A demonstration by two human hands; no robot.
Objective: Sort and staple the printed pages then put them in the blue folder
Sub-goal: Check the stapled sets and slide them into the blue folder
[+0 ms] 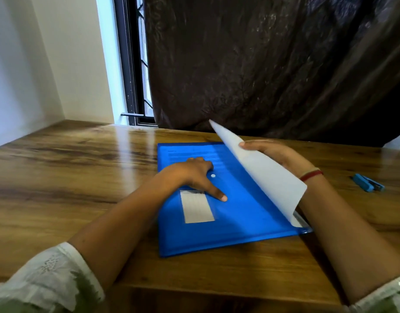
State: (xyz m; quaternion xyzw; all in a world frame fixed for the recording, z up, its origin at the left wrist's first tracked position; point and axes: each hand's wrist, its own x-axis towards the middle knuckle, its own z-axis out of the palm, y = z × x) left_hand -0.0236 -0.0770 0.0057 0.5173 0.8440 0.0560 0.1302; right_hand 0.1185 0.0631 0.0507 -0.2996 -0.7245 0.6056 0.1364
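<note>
Fingers [218,194] of the left hand [190,175] lie straight and spread, pressing flat on the blue folder [228,231]. The right hand [275,154] curls round the lifted edge of the printed pages [269,177]. One wooden table [70,166] carries one folder, with lines of print showing faintly through its cover. The pages curl up from its right side, their lower corner at the folder's edge. One blue stapler [367,182] lies well apart on the right.

From here, my left hand [190,175] is flat on the translucent blue plastic folder [239,213], index finger stretched just past its round white snap button [213,175]. My right hand [275,154] grips a curled white paper sheet [269,177], lifted at the folder's right edge. A small blue stapler [367,182] sits off right on the glossy wooden table [70,166].
</note>
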